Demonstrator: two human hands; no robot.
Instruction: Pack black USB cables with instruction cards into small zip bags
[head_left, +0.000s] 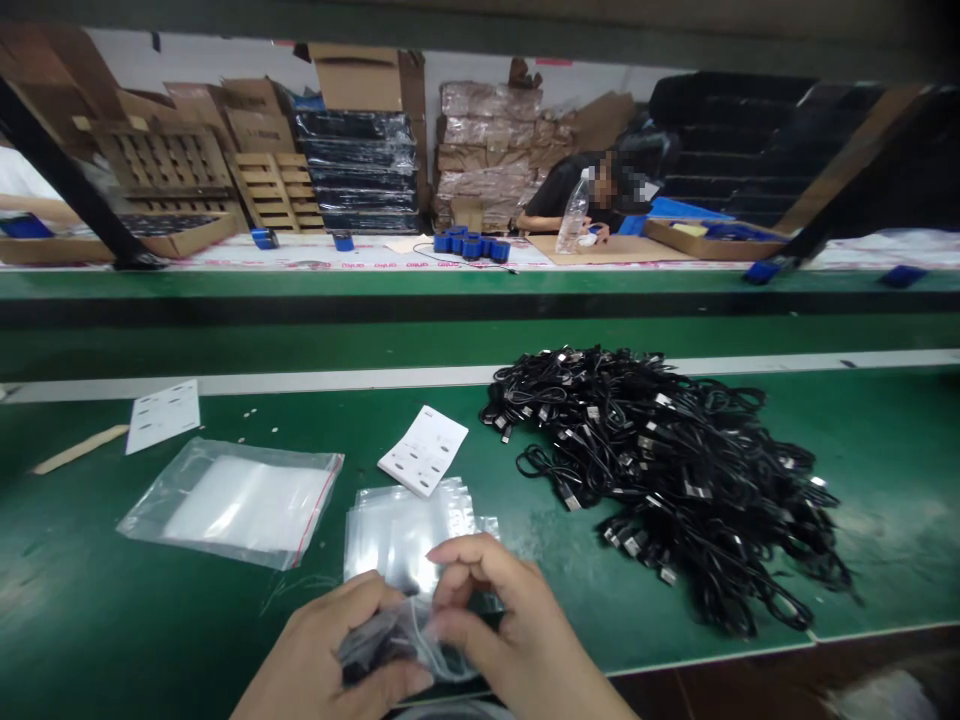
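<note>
Low at the front of the green bench, my left hand [337,650] grips a small clear plastic bag [416,630] with something dark inside, which looks like a black cable. My right hand [499,620] pinches the bag's opening edge between thumb and fingers. Just beyond my hands lie several flat clear zip bags [405,525], overlapping one another. A stack of printed white leaflets [424,450] rests against their far edge. On the right spreads a large heap of bundled black USB cables [660,470].
A larger clear bag [232,500] with white contents lies to the left, near a single leaflet [163,415] and a tan strip [81,450]. Across the bench, blue cylindrical items [472,244] and a plastic bottle [574,215] stand before a person [562,190].
</note>
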